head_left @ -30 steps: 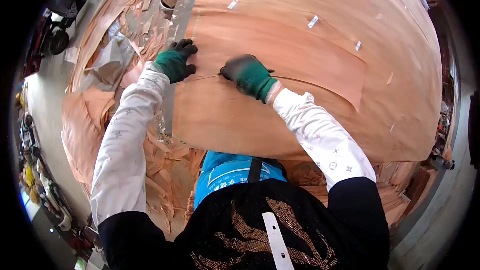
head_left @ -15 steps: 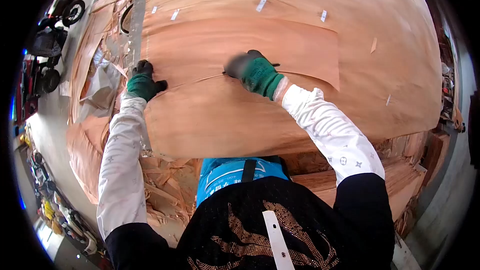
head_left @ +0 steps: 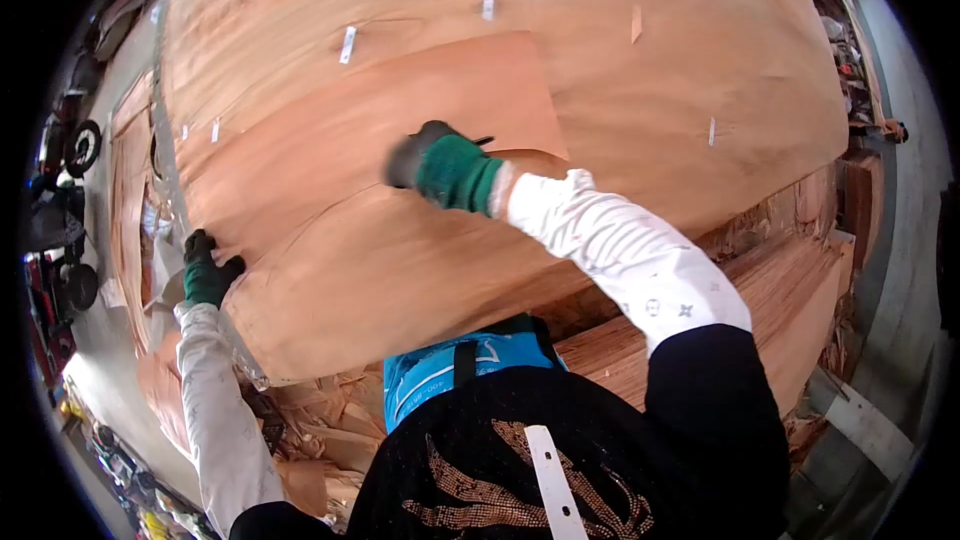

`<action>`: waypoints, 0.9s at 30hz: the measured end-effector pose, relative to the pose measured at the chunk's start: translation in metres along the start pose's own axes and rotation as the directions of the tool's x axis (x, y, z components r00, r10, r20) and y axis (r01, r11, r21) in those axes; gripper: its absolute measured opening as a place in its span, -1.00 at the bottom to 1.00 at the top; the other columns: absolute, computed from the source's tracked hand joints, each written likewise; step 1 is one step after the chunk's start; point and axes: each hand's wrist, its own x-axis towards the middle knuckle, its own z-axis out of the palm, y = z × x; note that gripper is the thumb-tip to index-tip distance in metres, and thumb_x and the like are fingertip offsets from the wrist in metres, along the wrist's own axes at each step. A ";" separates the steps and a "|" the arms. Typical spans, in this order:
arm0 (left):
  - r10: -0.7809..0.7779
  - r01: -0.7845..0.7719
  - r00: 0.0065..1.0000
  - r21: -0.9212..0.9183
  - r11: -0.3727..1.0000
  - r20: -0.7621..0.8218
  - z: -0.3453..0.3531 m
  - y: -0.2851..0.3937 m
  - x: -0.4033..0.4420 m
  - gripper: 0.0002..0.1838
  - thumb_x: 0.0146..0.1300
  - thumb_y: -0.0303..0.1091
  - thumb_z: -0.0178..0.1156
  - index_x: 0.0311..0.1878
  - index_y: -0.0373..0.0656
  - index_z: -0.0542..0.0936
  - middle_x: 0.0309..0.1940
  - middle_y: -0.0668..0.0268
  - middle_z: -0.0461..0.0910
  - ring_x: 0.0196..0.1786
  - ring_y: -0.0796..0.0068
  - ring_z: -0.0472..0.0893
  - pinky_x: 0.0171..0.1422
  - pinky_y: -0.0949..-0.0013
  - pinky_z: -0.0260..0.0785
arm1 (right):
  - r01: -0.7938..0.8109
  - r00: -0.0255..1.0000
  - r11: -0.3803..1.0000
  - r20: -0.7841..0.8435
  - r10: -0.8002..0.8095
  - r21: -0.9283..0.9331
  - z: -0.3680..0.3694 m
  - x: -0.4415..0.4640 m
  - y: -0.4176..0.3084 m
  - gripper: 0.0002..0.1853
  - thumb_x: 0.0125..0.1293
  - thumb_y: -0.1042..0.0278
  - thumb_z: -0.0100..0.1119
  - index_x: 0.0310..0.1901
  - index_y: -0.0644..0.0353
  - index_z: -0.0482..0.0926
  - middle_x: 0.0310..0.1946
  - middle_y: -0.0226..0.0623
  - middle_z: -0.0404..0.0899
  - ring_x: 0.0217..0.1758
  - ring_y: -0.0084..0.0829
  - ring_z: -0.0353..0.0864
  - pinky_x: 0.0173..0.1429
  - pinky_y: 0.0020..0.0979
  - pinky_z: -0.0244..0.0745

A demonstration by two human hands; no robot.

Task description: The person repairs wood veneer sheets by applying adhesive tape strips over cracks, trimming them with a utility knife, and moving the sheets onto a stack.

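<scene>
A large orange-brown veneer sheet (head_left: 640,190) covers the work surface, and a smaller, redder veneer piece (head_left: 480,80) lies on it. My left hand (head_left: 207,270), in a green and black glove, rests with fingers apart at the sheet's left edge. My right hand (head_left: 440,167), gloved alike, is closed over the smaller piece around a thin dark tool (head_left: 484,141), whose end sticks out beside the fingers. Most of the tool is hidden. A thin curved seam runs between the two hands. Small white tape pieces (head_left: 347,45) are stuck on the sheet.
Veneer scraps (head_left: 330,415) lie below the near edge. Stacked veneer (head_left: 700,315) stands at the lower right. Parked motorbikes (head_left: 80,150) are at the far left. A blue apron (head_left: 470,370) is at my waist, close to the sheet's edge.
The view has turned and shifted, so the sheet appears tilted and farther left. My right hand has moved left along the seam with the tool, off the smaller piece's right part. My left hand stays at the left edge.
</scene>
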 end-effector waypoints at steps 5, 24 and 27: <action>-0.062 0.056 0.993 0.063 0.996 0.104 -0.003 -0.002 0.003 -0.15 -0.22 -0.24 0.52 0.17 -0.30 0.35 0.02 0.03 0.44 0.07 0.04 0.47 0.15 0.17 0.38 | -0.069 0.997 0.996 -0.039 0.066 -0.058 0.022 -0.057 0.043 -0.78 0.20 0.32 0.09 -0.11 -0.14 0.57 -0.10 -0.46 0.58 -0.01 -0.37 0.61 -0.03 -0.29 0.50; -0.168 0.175 0.980 0.063 0.983 -0.107 -0.003 0.025 -0.016 -0.07 -0.23 -0.01 0.54 0.26 -0.10 0.38 0.38 -0.05 0.16 0.36 -0.04 0.26 0.40 0.07 0.20 | 0.110 0.719 0.389 -0.344 0.604 0.914 -0.008 -0.102 0.105 -0.67 0.15 0.60 0.22 -0.01 0.16 0.57 -0.10 -0.31 0.65 -0.15 -0.41 0.63 -0.06 -0.37 0.53; -0.192 0.229 0.925 0.078 0.970 -0.328 0.004 0.040 -0.029 -0.08 -0.21 0.02 0.50 0.26 -0.12 0.37 0.34 -0.10 0.20 0.36 -0.13 0.23 0.43 -0.01 0.12 | 0.228 0.817 0.253 -0.326 0.477 0.940 -0.018 -0.017 0.027 -0.71 0.19 0.58 0.19 -0.02 0.25 0.55 -0.09 -0.29 0.65 -0.12 -0.47 0.60 0.00 -0.42 0.51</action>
